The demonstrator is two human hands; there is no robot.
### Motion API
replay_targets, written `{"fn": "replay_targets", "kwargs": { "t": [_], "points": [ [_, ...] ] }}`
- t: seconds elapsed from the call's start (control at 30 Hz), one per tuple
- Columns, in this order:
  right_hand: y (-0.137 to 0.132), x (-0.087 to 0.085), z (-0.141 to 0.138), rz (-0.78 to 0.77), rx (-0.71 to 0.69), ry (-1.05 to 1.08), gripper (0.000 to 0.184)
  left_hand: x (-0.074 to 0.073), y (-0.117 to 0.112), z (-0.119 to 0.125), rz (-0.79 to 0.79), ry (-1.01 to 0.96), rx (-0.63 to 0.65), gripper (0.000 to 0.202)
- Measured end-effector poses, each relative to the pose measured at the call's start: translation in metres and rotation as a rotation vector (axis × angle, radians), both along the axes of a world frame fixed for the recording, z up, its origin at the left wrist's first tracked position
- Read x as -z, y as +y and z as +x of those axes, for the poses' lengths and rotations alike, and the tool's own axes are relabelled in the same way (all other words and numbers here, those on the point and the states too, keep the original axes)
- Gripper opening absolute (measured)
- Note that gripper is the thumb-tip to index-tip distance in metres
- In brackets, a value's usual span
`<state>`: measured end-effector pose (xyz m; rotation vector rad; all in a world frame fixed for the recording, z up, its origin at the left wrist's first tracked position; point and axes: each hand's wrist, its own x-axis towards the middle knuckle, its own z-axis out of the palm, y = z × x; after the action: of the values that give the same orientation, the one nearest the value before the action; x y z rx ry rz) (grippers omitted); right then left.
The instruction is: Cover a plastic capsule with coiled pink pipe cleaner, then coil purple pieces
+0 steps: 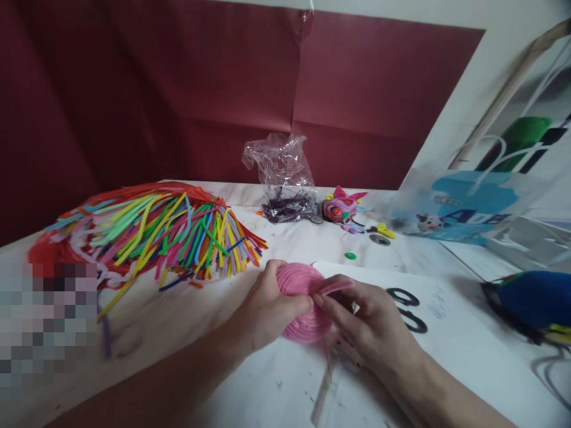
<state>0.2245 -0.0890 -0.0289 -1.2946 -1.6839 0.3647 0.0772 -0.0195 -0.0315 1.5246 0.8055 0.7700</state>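
A pink coiled pipe-cleaner disc (300, 278) is held between both hands above the white table (187, 321). My left hand (267, 309) wraps its fingers round the disc's left side. My right hand (366, 324) pinches the loose pink end (334, 286) that sticks out from the coil. A big pile of pipe cleaners in many colours (169, 232) lies spread on the table to the left. A small pink cat-like figure (341, 207) made of the same material sits at the back.
A crumpled clear plastic bag (283, 178) with dark bits stands at the back centre. A blue and white carrier bag (473, 208) leans at the right. A blue object (535, 300) lies at the right edge. Black scissor handles (408, 309), small buttons (350, 255) and white paper (446, 333) lie nearby.
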Motion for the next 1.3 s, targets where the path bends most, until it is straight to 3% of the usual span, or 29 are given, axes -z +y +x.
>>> {"fn": "replay_targets", "kwargs": {
  "t": [0.1, 0.2, 0.47, 0.6, 0.8, 0.87, 1.0, 1.17, 1.3],
  "points": [
    [-0.002, 0.000, 0.001, 0.152, -0.023, -0.159, 0.015, 0.001, 0.000, 0.000, 0.019, 0.003, -0.016, 0.043],
    [-0.001, -0.001, 0.002, 0.176, -0.017, -0.211, 0.016, 0.002, 0.000, -0.001, 0.045, 0.014, -0.012, 0.041],
    [0.003, -0.003, -0.002, -0.219, -0.018, 0.225, 0.021, -0.001, -0.003, -0.002, 0.051, 0.034, 0.034, 0.035],
    [0.005, -0.004, -0.001, -0.281, -0.025, 0.349, 0.024, -0.001, -0.002, -0.003, 0.034, 0.028, 0.043, 0.034],
    [0.003, -0.010, 0.003, -0.075, 0.133, 0.150, 0.025, 0.000, -0.002, -0.004, 0.004, 0.034, 0.019, 0.033],
    [0.000, -0.012, 0.003, 0.024, 0.130, 0.145, 0.029, 0.001, -0.002, -0.004, 0.021, 0.035, 0.014, 0.036],
    [-0.005, -0.013, 0.005, 0.189, 0.041, 0.121, 0.011, 0.003, -0.002, -0.003, 0.026, 0.024, 0.006, 0.040],
    [-0.010, -0.015, 0.006, 0.170, 0.066, 0.022, 0.011, -0.001, 0.000, -0.002, -0.013, 0.042, -0.055, 0.037],
    [-0.014, -0.018, 0.005, 0.145, -0.008, -0.113, 0.012, -0.005, 0.002, -0.003, -0.068, 0.066, -0.086, 0.035]
  ]
}}
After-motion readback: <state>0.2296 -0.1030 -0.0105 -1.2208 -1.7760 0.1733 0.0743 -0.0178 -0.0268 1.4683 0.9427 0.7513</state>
